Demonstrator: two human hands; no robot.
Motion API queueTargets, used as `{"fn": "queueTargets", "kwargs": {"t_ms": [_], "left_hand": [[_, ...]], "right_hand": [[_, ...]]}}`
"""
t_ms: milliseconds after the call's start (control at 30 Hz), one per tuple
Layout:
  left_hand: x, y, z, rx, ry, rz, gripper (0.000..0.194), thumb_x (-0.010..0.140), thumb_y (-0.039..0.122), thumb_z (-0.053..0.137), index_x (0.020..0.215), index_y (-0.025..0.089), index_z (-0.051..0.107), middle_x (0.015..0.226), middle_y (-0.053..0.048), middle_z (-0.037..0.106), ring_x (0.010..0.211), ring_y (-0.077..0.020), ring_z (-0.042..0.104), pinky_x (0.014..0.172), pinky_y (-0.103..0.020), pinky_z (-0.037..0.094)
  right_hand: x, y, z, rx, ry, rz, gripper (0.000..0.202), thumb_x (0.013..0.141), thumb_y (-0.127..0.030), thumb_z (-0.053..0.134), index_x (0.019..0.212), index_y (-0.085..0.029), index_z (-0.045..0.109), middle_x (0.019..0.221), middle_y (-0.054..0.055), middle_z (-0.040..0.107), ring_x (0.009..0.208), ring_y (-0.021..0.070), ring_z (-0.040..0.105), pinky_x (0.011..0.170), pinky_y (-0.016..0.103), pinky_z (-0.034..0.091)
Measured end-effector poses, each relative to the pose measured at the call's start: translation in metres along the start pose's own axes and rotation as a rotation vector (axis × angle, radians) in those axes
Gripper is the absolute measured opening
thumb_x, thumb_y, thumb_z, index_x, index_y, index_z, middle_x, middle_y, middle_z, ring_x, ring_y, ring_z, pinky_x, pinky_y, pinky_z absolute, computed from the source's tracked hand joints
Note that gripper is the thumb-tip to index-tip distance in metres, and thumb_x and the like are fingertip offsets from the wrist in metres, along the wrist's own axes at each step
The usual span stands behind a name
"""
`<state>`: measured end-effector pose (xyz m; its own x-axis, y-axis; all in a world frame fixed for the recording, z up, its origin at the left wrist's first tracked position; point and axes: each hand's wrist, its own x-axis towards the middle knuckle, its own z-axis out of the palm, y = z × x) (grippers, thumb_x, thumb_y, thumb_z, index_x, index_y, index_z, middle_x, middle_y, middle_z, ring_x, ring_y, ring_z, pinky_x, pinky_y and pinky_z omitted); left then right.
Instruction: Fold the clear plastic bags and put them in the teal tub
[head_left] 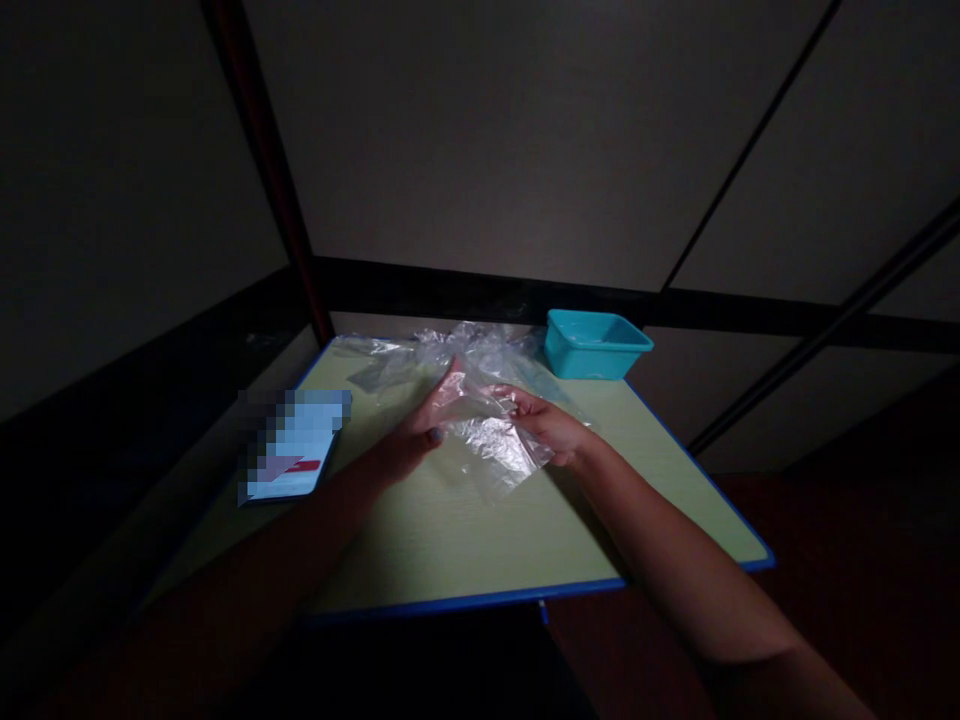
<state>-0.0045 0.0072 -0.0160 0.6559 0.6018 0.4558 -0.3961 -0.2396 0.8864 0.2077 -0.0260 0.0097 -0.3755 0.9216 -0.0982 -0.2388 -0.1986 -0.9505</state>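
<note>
A clear, crinkled plastic bag [506,450] is held up over the middle of the table, with light glinting off its folds. My right hand [547,425] grips it from the right, fingers curled around the film. On the other side, my left hand [420,430] touches the bag with its fingers stretched out and the thumb apart; film partly covers the fingertips. Behind both hands, more crumpled clear plastic [480,345] is spread along the table's far edge. Whether it is joined to the piece in my hands I cannot tell.
The small pale-yellow table [465,550] has a blue edge. A turquoise plastic basket [589,355] stands at its back right corner. At the left lies a tablet or phone [300,450] with a lit, partly blurred screen. Pale panels [480,140] rise behind the table.
</note>
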Motion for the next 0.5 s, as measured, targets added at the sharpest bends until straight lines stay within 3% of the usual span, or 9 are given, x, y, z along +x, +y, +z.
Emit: {"fn": "queueTargets", "kwargs": {"t_ms": [133, 267, 367, 500], "left_hand": [[0.0, 0.003, 0.003, 0.169, 0.109, 0.099, 0.123, 0.057, 0.073, 0.067, 0.149, 0.029, -0.003, 0.157, -0.008, 0.009, 0.142, -0.0368, 0.004, 0.113, -0.051, 0.014], [0.007, 0.002, 0.002, 0.118, 0.269, 0.069, 0.128, 0.045, 0.087, 0.057, 0.149, 0.032, 0.005, 0.157, -0.008, 0.006, 0.138, -0.0375, 0.021, 0.106, -0.049, 0.03], [0.011, 0.011, -0.002, -0.123, 0.424, -0.02, 0.106, 0.059, 0.091, 0.034, 0.146, 0.033, 0.02, 0.151, -0.012, 0.028, 0.127, -0.0351, 0.042, 0.097, -0.051, 0.039], [0.014, 0.023, -0.01, -0.335, 0.602, -0.193, 0.089, 0.073, 0.085, 0.013, 0.135, 0.027, 0.041, 0.137, -0.017, 0.046, 0.117, -0.0346, 0.053, 0.084, -0.052, 0.047]], "right_hand": [[0.002, -0.002, -0.013, -0.113, 0.021, 0.004, 0.059, 0.057, -0.024, 0.08, 0.111, -0.021, 0.056, 0.072, -0.003, 0.064, 0.056, 0.0099, 0.057, 0.051, 0.02, 0.044], [0.004, -0.006, -0.033, -0.456, 0.099, 0.083, 0.041, 0.066, -0.023, 0.071, 0.106, -0.018, 0.06, 0.062, -0.005, 0.058, 0.043, 0.005, 0.045, 0.037, 0.015, 0.029], [0.004, -0.009, -0.042, -0.687, 0.058, 0.201, 0.033, 0.07, -0.021, 0.067, 0.102, -0.015, 0.06, 0.058, -0.005, 0.055, 0.038, 0.0033, 0.037, 0.034, 0.015, 0.025], [0.002, -0.012, -0.045, -0.846, 0.004, 0.267, 0.032, 0.07, -0.024, 0.068, 0.099, -0.014, 0.059, 0.054, -0.006, 0.052, 0.039, 0.0038, 0.038, 0.035, 0.015, 0.026]]}}
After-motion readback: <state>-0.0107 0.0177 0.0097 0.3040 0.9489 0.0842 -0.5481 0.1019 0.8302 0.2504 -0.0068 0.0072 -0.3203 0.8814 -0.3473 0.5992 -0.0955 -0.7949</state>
